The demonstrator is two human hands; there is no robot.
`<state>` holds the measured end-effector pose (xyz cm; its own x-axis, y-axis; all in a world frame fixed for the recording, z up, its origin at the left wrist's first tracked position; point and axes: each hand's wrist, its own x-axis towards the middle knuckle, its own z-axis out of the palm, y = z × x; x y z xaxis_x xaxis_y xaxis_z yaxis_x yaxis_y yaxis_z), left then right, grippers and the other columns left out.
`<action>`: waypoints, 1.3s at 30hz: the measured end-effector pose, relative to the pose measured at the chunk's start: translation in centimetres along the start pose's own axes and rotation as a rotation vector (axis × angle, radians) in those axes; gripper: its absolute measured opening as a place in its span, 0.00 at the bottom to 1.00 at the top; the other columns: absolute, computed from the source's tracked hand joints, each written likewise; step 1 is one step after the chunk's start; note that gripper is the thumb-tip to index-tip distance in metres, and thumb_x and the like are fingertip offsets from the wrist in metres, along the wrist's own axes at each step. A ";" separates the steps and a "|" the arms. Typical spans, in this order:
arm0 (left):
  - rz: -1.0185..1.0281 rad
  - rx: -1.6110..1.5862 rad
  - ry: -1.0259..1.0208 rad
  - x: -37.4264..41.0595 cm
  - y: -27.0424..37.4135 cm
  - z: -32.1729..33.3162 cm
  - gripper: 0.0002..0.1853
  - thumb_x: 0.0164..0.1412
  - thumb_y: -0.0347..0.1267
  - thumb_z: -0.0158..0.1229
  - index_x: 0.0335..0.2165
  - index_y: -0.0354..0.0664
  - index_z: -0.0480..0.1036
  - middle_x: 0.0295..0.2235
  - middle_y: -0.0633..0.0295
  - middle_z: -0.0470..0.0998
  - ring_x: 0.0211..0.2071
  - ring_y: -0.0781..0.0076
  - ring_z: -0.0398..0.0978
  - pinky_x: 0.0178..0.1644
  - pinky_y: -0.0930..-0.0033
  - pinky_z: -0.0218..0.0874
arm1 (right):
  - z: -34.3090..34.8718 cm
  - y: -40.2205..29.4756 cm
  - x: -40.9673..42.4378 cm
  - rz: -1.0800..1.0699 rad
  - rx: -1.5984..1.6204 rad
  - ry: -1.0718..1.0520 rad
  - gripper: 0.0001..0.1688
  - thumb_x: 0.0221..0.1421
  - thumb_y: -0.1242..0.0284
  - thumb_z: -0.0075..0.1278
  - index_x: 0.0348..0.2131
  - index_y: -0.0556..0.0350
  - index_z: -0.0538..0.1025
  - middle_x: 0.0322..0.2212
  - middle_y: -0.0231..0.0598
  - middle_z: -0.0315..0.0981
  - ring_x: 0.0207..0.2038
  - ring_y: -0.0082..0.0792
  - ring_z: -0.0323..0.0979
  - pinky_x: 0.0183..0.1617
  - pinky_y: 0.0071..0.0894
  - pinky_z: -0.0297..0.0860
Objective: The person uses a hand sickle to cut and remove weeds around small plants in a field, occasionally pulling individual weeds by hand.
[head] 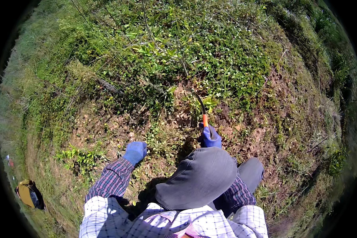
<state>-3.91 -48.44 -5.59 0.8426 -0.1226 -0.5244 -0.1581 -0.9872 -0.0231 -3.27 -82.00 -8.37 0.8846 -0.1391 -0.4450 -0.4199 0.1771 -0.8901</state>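
My right hand (211,137), in a blue work glove, grips the orange handle (205,120) of a sickle just beyond my knee. Its dark curved blade (201,102) arcs forward and left, the tip among leaves and soil at the base of a thin woody sapling (184,67). My left hand (136,151), also gloved in blue, is curled low over short weeds and bare soil. Its fingers face away from me, so whether anything is in them is hidden. A small leafy shrub (78,157) grows to the left of that hand.
Dense low green ground cover (232,65) spreads ahead around the sapling. Dry, reddish soil (258,142) shows at the right. My bent knee (202,175) rises between my arms. A tan and black backpack (29,194) rests in the grass at far left.
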 end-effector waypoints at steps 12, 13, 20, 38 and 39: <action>0.619 -0.061 0.680 3.8 11.5 -11.8 0.28 0.56 0.40 0.56 0.52 0.40 0.65 0.52 0.48 0.68 0.53 0.51 0.67 0.55 0.52 0.60 | 3.8 5.4 -2.2 0.425 0.642 -0.354 0.26 0.63 0.56 0.44 0.53 0.53 0.65 0.33 0.36 0.70 0.21 0.24 0.68 0.20 0.22 0.63; 0.653 0.003 0.707 5.7 12.0 -11.7 0.29 0.55 0.40 0.57 0.53 0.40 0.65 0.53 0.48 0.67 0.54 0.51 0.66 0.56 0.52 0.59 | 3.9 2.8 -3.9 0.431 0.659 -0.305 0.26 0.63 0.57 0.44 0.53 0.53 0.65 0.32 0.36 0.70 0.21 0.23 0.68 0.20 0.22 0.63; 0.481 0.360 0.540 18.0 10.0 -13.3 0.42 0.51 0.48 0.58 0.59 0.40 0.55 0.63 0.46 0.51 0.64 0.49 0.48 0.66 0.49 0.38 | 2.2 0.7 -5.4 -0.019 0.320 -0.111 0.28 0.65 0.58 0.42 0.57 0.54 0.62 0.25 0.30 0.70 0.20 0.19 0.65 0.22 0.20 0.62; 0.210 0.060 0.269 16.9 3.3 -11.2 0.12 0.57 0.33 0.45 0.29 0.40 0.74 0.24 0.49 0.76 0.28 0.53 0.75 0.33 0.54 0.65 | 6.2 7.8 5.4 -0.144 -0.403 -0.061 0.26 0.62 0.52 0.45 0.43 0.55 0.74 0.26 0.27 0.71 0.27 0.21 0.63 0.30 0.26 0.63; 0.297 0.163 0.239 16.1 3.8 -10.1 0.10 0.55 0.31 0.47 0.31 0.41 0.74 0.26 0.50 0.77 0.30 0.53 0.76 0.33 0.54 0.66 | 5.0 8.7 2.2 -0.207 -0.308 0.062 0.25 0.62 0.52 0.44 0.45 0.53 0.75 0.24 0.27 0.70 0.24 0.21 0.62 0.28 0.25 0.62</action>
<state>14.26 -55.22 -5.50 0.8410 -0.4386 -0.3167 -0.4754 -0.8786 -0.0457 -3.96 -75.90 -16.65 0.9473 -0.2015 -0.2490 -0.2828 -0.1609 -0.9456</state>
